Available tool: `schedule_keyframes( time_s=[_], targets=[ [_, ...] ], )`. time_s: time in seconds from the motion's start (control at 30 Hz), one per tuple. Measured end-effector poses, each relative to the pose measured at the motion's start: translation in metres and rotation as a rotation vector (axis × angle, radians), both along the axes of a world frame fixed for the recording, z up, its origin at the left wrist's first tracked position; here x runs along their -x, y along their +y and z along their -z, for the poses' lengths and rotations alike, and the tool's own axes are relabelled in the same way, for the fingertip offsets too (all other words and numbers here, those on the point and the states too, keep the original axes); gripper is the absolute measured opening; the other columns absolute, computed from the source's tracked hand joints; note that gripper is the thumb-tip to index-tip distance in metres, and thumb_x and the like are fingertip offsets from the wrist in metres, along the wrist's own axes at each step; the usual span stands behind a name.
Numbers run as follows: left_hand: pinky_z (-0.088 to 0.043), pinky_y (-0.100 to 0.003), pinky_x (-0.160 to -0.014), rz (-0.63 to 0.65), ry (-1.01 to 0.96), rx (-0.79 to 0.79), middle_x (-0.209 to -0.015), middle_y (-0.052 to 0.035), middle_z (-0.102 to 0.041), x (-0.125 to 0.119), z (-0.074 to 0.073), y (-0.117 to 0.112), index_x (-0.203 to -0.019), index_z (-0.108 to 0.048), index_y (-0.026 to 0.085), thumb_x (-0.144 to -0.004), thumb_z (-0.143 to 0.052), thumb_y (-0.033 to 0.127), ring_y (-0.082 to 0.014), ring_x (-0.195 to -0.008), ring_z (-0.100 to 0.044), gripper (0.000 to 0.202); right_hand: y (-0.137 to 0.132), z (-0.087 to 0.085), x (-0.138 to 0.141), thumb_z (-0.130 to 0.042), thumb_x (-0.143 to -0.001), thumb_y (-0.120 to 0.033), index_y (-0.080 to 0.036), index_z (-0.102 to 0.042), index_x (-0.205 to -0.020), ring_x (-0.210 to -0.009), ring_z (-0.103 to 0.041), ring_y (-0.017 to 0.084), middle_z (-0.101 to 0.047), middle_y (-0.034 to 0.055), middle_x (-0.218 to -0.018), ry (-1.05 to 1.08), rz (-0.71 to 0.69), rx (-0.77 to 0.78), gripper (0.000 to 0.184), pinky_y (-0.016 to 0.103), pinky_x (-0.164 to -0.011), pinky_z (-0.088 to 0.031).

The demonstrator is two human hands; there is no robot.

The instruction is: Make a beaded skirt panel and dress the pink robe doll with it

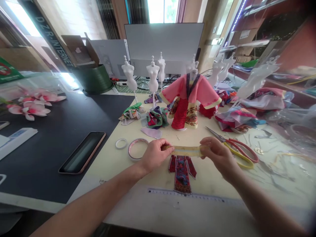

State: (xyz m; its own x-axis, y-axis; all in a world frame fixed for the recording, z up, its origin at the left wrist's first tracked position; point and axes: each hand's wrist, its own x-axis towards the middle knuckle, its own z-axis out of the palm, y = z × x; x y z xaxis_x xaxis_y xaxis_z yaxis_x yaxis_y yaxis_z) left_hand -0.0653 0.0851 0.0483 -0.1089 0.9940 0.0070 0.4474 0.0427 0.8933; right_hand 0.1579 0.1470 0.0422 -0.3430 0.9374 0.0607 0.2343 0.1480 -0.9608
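Note:
My left hand [155, 155] and my right hand [218, 158] pinch the two ends of a pale yellow fabric strip [184, 150], holding it stretched flat just above the work table. Directly below the strip lies a narrow red and blue embroidered garment piece [182, 174] with beaded edges; the strip hides its top. Just right of my right hand rest scissors [238, 152] with red and yellow handles. A roll of clear tape [137, 148] sits close to my left hand, with a smaller white tape roll [120, 143] beyond it.
A pink and red doll-sized robe [189, 98] stands on a mannequin amid several white dress forms [153, 74]. Fabric scraps [156, 118] lie around it. A metal ruler [190, 195] runs along the near side. A phone [82, 152] lies on the black mat [49, 171] to the left.

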Motion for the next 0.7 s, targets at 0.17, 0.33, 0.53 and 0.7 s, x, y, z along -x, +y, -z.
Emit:
schedule_keyframes(
  time_s=[0.17, 0.33, 0.53, 0.7],
  targets=[
    [-0.037, -0.022, -0.055, 0.042, -0.013, 0.015, -0.064, 0.0017, -0.056, 0.002, 0.003, -0.002, -0.078, -0.065, 0.016, -0.08, -0.057, 0.032, -0.0102, -0.059, -0.046, 0.018, -0.002, 0.0, -0.002, -0.056, -0.075, -0.032, -0.021, -0.06, -0.072, -0.059, -0.053, 0.013, -0.055, -0.0022, -0.061, -0.029, -0.043, 0.014, 0.012, 0.029, -0.061, -0.041],
    [-0.036, -0.023, -0.056, 0.048, 0.031, 0.021, -0.062, 0.0024, -0.055, 0.001, 0.007, -0.003, -0.074, -0.063, 0.016, -0.081, -0.057, 0.033, -0.0105, -0.059, -0.045, 0.019, -0.005, -0.002, 0.003, -0.056, -0.077, -0.037, -0.02, -0.058, -0.07, -0.057, -0.047, 0.013, -0.054, -0.0017, -0.059, -0.217, -0.028, -0.03, 0.018, 0.027, -0.053, -0.035],
    [-0.035, -0.022, -0.054, 0.024, 0.157, 0.009, -0.06, 0.0035, -0.056, -0.001, 0.01, -0.002, -0.07, -0.059, 0.018, -0.082, -0.055, 0.036, -0.0101, -0.055, -0.045, 0.022, -0.003, 0.009, 0.005, -0.06, -0.075, -0.033, -0.02, -0.056, -0.091, -0.056, -0.046, 0.012, -0.051, -0.0042, -0.062, -0.29, 0.054, -0.163, 0.021, 0.027, -0.055, -0.038],
    [-0.033, -0.024, -0.053, 0.003, 0.325, -0.002, -0.056, 0.0034, -0.055, -0.003, 0.007, 0.0, -0.065, -0.056, 0.018, -0.082, -0.053, 0.034, -0.0104, -0.051, -0.044, 0.023, -0.005, 0.008, 0.006, -0.057, -0.078, -0.033, -0.02, -0.055, -0.094, -0.055, -0.047, 0.012, -0.05, -0.004, -0.063, -0.324, 0.042, -0.147, 0.02, 0.027, -0.054, -0.038]
  ],
)
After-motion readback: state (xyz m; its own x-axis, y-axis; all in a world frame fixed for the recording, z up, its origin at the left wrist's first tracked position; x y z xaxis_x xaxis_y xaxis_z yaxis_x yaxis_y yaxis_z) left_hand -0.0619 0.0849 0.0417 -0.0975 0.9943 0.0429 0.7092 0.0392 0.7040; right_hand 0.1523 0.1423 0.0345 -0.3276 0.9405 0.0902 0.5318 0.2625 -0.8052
